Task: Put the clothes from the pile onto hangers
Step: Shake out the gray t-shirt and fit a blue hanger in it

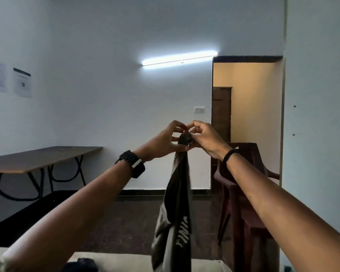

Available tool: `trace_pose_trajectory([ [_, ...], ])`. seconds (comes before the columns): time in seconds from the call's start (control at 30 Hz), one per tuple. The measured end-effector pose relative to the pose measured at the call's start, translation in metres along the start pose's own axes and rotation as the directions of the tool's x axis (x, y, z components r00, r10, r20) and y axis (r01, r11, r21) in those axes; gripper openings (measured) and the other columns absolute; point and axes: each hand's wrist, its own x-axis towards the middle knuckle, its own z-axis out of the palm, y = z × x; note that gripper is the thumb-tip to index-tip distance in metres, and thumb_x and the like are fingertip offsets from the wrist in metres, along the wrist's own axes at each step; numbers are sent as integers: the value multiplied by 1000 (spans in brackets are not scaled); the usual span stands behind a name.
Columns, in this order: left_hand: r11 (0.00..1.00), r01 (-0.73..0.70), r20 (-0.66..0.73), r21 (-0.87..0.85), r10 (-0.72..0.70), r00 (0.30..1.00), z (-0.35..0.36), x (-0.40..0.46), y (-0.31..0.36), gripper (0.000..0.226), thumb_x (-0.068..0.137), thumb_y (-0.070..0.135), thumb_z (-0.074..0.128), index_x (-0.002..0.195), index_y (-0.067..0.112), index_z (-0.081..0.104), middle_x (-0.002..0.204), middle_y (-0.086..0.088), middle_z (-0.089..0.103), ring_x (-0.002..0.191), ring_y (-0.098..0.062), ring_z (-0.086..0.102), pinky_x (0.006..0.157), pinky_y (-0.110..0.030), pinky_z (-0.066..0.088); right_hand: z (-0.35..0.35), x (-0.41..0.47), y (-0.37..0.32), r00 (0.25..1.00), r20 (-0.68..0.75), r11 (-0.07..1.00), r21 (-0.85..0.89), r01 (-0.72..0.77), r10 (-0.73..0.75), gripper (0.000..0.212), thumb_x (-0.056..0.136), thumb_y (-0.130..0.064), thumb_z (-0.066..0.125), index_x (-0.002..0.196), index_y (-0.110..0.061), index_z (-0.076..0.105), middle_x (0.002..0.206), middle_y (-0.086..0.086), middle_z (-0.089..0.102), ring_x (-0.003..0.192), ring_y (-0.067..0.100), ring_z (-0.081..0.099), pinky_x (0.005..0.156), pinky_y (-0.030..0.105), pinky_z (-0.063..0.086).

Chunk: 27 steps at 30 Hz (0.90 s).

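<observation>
While both arms extend forward at chest height, the left hand (166,141) and the right hand (205,137) meet in mid-air, fingertips nearly touching. Each hand pinches the bunched top edge of a dark garment (175,213) between curled fingers and thumb; neither hand is spread flat. A black watch (131,163) sits on the left wrist and a thin black band (230,154) on the right.

Open room lies ahead of the hands: bare floor (130,220) reaches the white wall (116,95). A folding table (37,158) stands well apart to the left, its near edge angled toward the camera. Stacked brown plastic chairs (243,193) stand just right of the garment, beside an open doorway (247,103).

No container is identifiable. A pale surface (114,260) runs along the bottom edge, with a dark, blurred item (81,266) lying on it.

The garment hangs straight down from the hands as a narrow, twisted column, dark grey to black, with white lettering on its lower part, too folded to read. Its lower end passes out of view at the bottom edge.
</observation>
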Motion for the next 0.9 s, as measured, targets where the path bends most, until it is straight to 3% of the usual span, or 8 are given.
trace_pose_trajectory([
  [0.1,1000,-8,-19,26,9,1000,10,6,6,63,79,22,77,127,24,35,128,-7,54,105,-20,63,91,-34,54,-3,1,-6,997,-71,999,-44,-10,7,5,92,-4,57,92,-9,58,76,8,61,63,17,67,51,25,54],
  [0.2,982,5,-157,189,26,987,26,5,2,86,71,35,82,137,22,29,126,1,45,111,-13,51,92,-28,49,-10,7,-6,967,-255,979,-197,-44,-8,7,91,-2,56,88,-9,58,71,4,59,54,14,61,46,24,47],
  [0.3,927,60,-222,371,26,975,37,-7,-23,61,74,19,76,124,15,41,118,-6,49,100,-17,50,77,-18,39,-25,11,-6,927,-375,970,-227,-88,-4,17,87,0,54,77,-14,54,61,4,56,46,16,56,38,22,41],
  [0.43,824,253,-46,507,-267,963,35,-21,-54,31,80,9,65,110,8,55,107,-11,63,91,-24,59,70,-27,46,-47,10,-15,898,-437,952,-255,-170,44,11,92,0,53,86,-9,54,67,6,59,37,6,57,34,18,43],
  [0.53,834,462,-5,302,-483,876,16,-20,-65,25,83,-1,60,108,3,62,96,-13,63,77,-22,64,67,-32,59,-63,10,-16,874,-480,933,-275,-234,79,8,90,1,56,92,-6,57,71,6,61,38,5,57,36,17,46],
  [0.7,862,506,-79,33,-503,861,-40,-9,-62,6,87,0,63,89,4,59,75,-11,63,63,-19,63,62,-33,56,-83,10,-14,913,-407,794,-541,-276,40,13,86,1,59,87,-5,71,81,4,62,81,19,58,70,28,50],
  [0.8,883,439,-36,-165,-450,892,-73,-1,-53,12,88,5,64,78,7,58,66,-5,59,54,-13,59,52,-26,55,-95,13,-17,928,-335,866,-402,-297,162,19,89,4,52,82,-4,68,77,7,60,79,22,57,70,33,49],
  [0.9,938,313,-167,-151,-337,927,-96,11,-39,19,93,13,59,74,12,57,69,-4,56,57,-13,52,49,-20,45,-98,18,-26,945,-221,934,-212,-287,240,16,91,8,43,88,0,57,84,11,54,75,18,52,62,23,41],
])
